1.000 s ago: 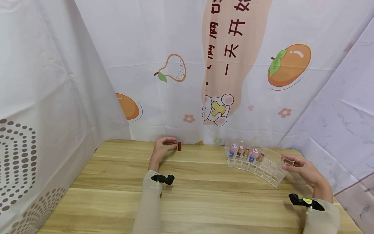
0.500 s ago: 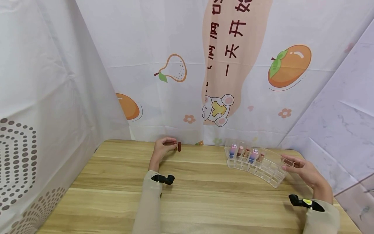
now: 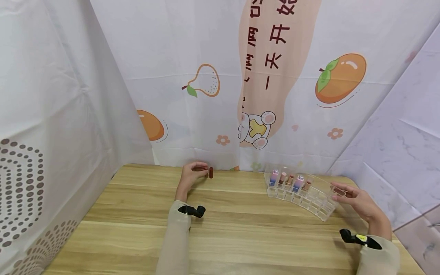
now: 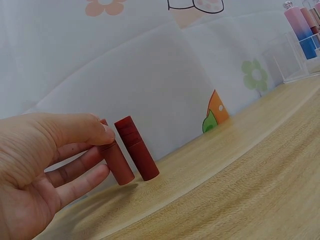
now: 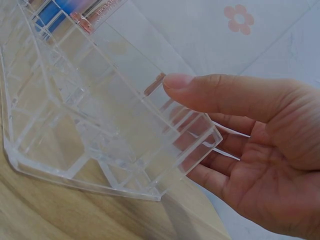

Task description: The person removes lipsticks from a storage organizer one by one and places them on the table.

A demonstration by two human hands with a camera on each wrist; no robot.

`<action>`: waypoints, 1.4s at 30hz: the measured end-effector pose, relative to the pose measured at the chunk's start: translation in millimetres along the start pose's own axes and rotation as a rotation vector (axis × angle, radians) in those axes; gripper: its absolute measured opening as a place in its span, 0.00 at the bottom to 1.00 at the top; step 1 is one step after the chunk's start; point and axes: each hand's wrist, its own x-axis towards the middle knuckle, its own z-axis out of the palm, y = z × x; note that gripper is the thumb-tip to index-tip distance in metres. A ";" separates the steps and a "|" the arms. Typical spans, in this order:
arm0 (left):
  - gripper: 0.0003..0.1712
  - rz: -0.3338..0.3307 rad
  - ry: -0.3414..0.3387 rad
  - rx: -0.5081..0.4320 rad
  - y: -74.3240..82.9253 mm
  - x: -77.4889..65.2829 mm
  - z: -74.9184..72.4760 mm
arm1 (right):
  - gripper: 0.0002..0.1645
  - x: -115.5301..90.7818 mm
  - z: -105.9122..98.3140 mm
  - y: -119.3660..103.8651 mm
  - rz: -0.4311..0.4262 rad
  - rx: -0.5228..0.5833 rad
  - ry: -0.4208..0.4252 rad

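At the table's far edge my left hand [image 3: 191, 176] pinches a brownish-red lipstick tube [image 4: 120, 166] between thumb and fingers. It stands slightly tilted in the left wrist view, its upper part partly covered by the thumb. Just beside it is a dark red lipstick tube [image 4: 142, 156], which no hand holds. My right hand [image 3: 361, 201] grips the right end of a clear stepped lipstick organizer [image 5: 90, 187], thumb in front and fingers behind. Several lipsticks stand in its back row, among them a pink-and-blue one [image 3: 298, 183] and a brown one [image 3: 307, 185].
The wooden table [image 3: 240, 233] extends in front of both arms. A white printed curtain [image 3: 192, 130] hangs right behind its far edge, close to the tubes. A marbled sheet [image 3: 405, 152] stands along the right, and a dotted white cloth [image 3: 62, 160] hangs on the left.
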 end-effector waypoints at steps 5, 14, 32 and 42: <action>0.13 0.001 0.001 0.009 -1.5 0.6 -0.2 | 0.31 -0.1 0.1 0.0 0.008 0.001 0.003; 0.12 0.008 -0.007 0.009 -4.0 0.1 -0.6 | 0.31 -0.6 -0.4 0.1 0.022 0.008 -0.002; 0.14 -0.066 0.000 0.038 -1.2 0.8 1.3 | 0.31 -0.6 -0.8 -0.6 0.018 -0.010 -0.012; 0.15 -0.069 -0.005 0.043 -1.5 1.1 1.5 | 0.30 0.7 -0.7 -1.8 0.009 0.009 -0.012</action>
